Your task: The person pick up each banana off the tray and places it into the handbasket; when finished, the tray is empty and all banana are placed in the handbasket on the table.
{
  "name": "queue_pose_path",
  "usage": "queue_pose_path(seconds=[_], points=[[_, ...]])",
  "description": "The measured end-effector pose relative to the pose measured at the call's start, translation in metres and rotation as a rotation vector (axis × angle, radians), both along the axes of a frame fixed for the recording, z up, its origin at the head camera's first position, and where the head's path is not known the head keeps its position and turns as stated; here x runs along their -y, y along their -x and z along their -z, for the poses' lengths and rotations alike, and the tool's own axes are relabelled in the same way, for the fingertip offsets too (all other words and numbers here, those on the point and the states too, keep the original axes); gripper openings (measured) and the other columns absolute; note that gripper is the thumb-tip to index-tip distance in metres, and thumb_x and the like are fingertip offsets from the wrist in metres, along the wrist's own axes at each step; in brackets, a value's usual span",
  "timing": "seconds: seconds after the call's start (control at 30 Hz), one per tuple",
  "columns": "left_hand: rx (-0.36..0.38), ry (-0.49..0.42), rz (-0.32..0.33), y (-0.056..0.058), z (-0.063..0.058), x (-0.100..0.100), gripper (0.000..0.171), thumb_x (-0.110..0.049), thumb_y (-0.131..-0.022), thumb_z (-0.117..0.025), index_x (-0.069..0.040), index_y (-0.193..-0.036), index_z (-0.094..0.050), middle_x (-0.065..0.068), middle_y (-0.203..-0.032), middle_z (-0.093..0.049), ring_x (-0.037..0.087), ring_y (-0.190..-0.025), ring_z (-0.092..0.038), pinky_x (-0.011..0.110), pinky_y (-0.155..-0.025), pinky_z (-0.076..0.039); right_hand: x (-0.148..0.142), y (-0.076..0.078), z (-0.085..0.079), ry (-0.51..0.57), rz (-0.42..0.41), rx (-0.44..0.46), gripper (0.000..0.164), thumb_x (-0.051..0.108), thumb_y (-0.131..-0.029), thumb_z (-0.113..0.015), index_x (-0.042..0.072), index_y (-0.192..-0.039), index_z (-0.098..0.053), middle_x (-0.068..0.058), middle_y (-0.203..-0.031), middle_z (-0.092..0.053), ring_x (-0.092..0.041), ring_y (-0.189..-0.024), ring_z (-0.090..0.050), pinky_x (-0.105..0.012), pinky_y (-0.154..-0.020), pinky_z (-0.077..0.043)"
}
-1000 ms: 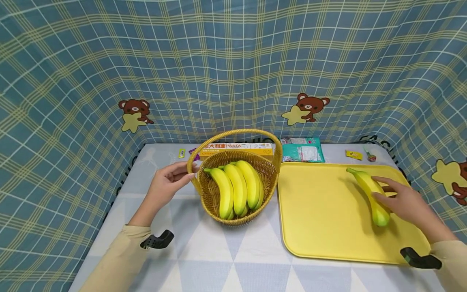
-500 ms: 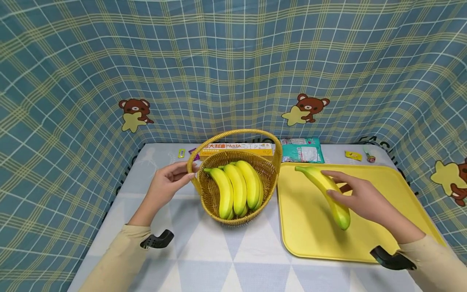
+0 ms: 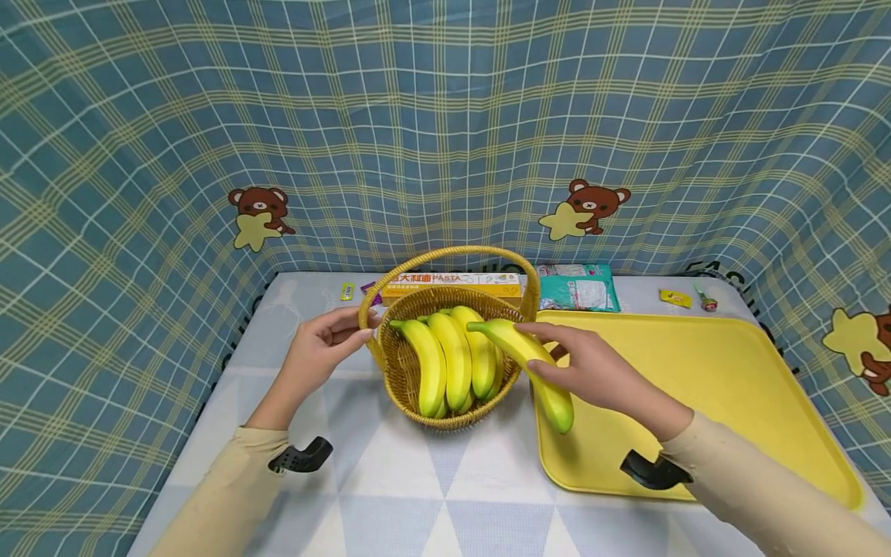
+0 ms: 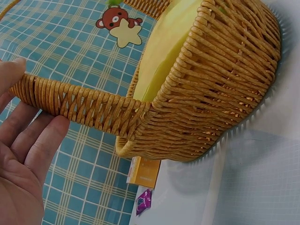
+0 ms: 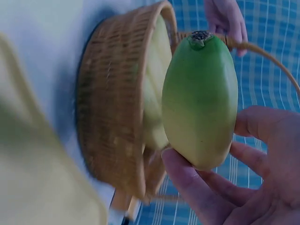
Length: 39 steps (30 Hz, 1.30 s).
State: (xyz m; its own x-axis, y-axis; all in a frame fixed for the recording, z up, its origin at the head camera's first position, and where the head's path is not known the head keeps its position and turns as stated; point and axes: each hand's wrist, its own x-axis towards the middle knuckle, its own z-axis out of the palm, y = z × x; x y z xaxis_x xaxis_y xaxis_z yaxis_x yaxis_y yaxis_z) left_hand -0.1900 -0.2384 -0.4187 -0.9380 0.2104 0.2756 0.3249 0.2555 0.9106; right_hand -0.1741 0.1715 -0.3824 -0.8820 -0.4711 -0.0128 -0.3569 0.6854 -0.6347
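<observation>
A woven wicker basket (image 3: 397, 387) with an arched handle stands mid-table, with several yellow bananas (image 3: 445, 360) lying side by side in it. My left hand (image 3: 326, 340) pinches the left side of the handle between thumb and fingers; the left wrist view shows the fingers against the handle's wrapped strip (image 4: 89, 103). Between the thumb and fingers of my right hand (image 3: 592, 363) is another banana (image 3: 536, 371), held over the basket's right rim. Its stem end overlaps the bananas inside, and its green-tipped end (image 5: 201, 98) fills the middle of the right wrist view.
To the right lies a yellow tray (image 3: 696, 402), partly under my right forearm. Behind the basket are a pasta box (image 3: 501, 290) and a teal packet (image 3: 578, 288). Small candies sit at the back, one yellow (image 3: 675, 297) at right and one purple (image 4: 144, 201) at left.
My right hand has carried its banana leftward from over the tray to the basket's right rim. The left hand and the basket have stayed in place.
</observation>
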Motion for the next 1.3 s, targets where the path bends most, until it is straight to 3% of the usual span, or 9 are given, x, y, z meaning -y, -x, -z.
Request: queue_pose_path(seconds=[0.4, 0.57, 0.63, 0.7, 0.77, 0.83, 0.93, 1.1, 1.3], points=[[-0.012, -0.007, 0.013, 0.002, 0.002, -0.001, 0.030, -0.012, -0.098, -0.071, -0.006, -0.127, -0.069, 0.015, -0.119, -0.072, 0.014, -0.104, -0.072, 0.027, -0.088, -0.060, 0.072, 0.030, 0.007, -0.050, -0.049, -0.059, 0.051, 0.029, -0.098, -0.068, 0.023, -0.147, -0.056, -0.008, -0.132, -0.066, -0.014, -0.086, -0.063, -0.033, -0.066, -0.048], [-0.012, -0.007, 0.018, 0.002, 0.001, -0.003, 0.030, -0.012, -0.097, -0.071, -0.007, -0.127, -0.070, 0.014, -0.119, -0.072, 0.015, -0.104, -0.072, 0.028, -0.087, -0.060, 0.076, 0.044, 0.011, -0.082, 0.051, -0.062, 0.053, 0.025, -0.099, -0.065, 0.019, -0.150, -0.053, -0.011, -0.102, -0.069, -0.011, -0.051, -0.044, -0.027, -0.049, -0.040], [-0.012, -0.009, 0.018, 0.002, 0.000, -0.003, 0.030, -0.012, -0.097, -0.072, -0.007, -0.127, -0.070, 0.014, -0.119, -0.072, 0.015, -0.104, -0.072, 0.028, -0.087, -0.060, 0.075, 0.049, 0.013, -0.108, 0.094, -0.072, 0.054, 0.024, -0.099, -0.063, 0.018, -0.151, -0.051, -0.010, -0.080, -0.062, -0.011, -0.043, -0.032, -0.026, -0.044, -0.033], [-0.012, -0.009, 0.018, 0.002, 0.000, -0.003, 0.030, -0.012, -0.097, -0.072, -0.006, -0.126, -0.070, 0.015, -0.119, -0.072, 0.015, -0.104, -0.072, 0.028, -0.087, -0.060, 0.075, 0.054, 0.016, -0.137, 0.127, -0.090, 0.054, 0.023, -0.099, -0.063, 0.016, -0.151, -0.050, -0.009, -0.074, -0.057, -0.011, -0.042, -0.029, -0.025, -0.042, -0.030], [-0.013, -0.008, 0.017, 0.001, -0.001, -0.003, 0.030, -0.011, -0.097, -0.071, -0.006, -0.126, -0.070, 0.015, -0.118, -0.072, 0.015, -0.104, -0.072, 0.028, -0.087, -0.060, 0.075, 0.058, 0.020, -0.167, 0.146, -0.110, 0.054, 0.022, -0.100, -0.062, 0.013, -0.151, -0.050, -0.015, -0.082, -0.061, -0.011, -0.042, -0.029, -0.024, -0.042, -0.028], [-0.012, -0.006, 0.015, 0.001, -0.001, -0.003, 0.030, -0.012, -0.097, -0.071, -0.006, -0.127, -0.070, 0.015, -0.119, -0.072, 0.014, -0.104, -0.072, 0.028, -0.087, -0.060, 0.076, 0.061, 0.024, -0.191, 0.162, -0.123, 0.052, 0.023, -0.101, -0.062, 0.013, -0.151, -0.050, -0.021, -0.106, -0.064, -0.012, -0.042, -0.031, -0.025, -0.042, -0.030], [-0.010, -0.004, 0.012, 0.001, -0.001, -0.003, 0.030, -0.012, -0.097, -0.071, -0.006, -0.127, -0.070, 0.014, -0.119, -0.072, 0.014, -0.104, -0.072, 0.028, -0.088, -0.060, 0.078, 0.063, 0.028, -0.233, 0.163, -0.151, 0.051, 0.022, -0.102, -0.062, 0.011, -0.150, -0.051, -0.027, -0.134, -0.056, -0.012, -0.042, -0.035, -0.026, -0.041, -0.032], [-0.012, -0.003, 0.011, 0.001, -0.001, -0.001, 0.030, -0.012, -0.097, -0.071, -0.006, -0.127, -0.070, 0.014, -0.119, -0.072, 0.015, -0.104, -0.072, 0.028, -0.088, -0.060, 0.078, 0.060, 0.029, -0.282, 0.136, -0.174, 0.054, 0.020, -0.101, -0.065, 0.010, -0.152, -0.049, -0.020, -0.131, -0.064, -0.011, -0.041, -0.031, -0.025, -0.041, -0.030], [-0.016, 0.003, 0.005, 0.001, -0.001, 0.000, 0.030, -0.012, -0.097, -0.071, -0.006, -0.127, -0.070, 0.014, -0.118, -0.072, 0.014, -0.104, -0.072, 0.027, -0.088, -0.059, 0.080, 0.056, 0.027, -0.363, 0.102, -0.204, 0.060, 0.024, -0.100, -0.068, 0.009, -0.154, -0.046, -0.027, -0.139, -0.054, -0.014, -0.046, -0.045, -0.026, -0.041, -0.036]])
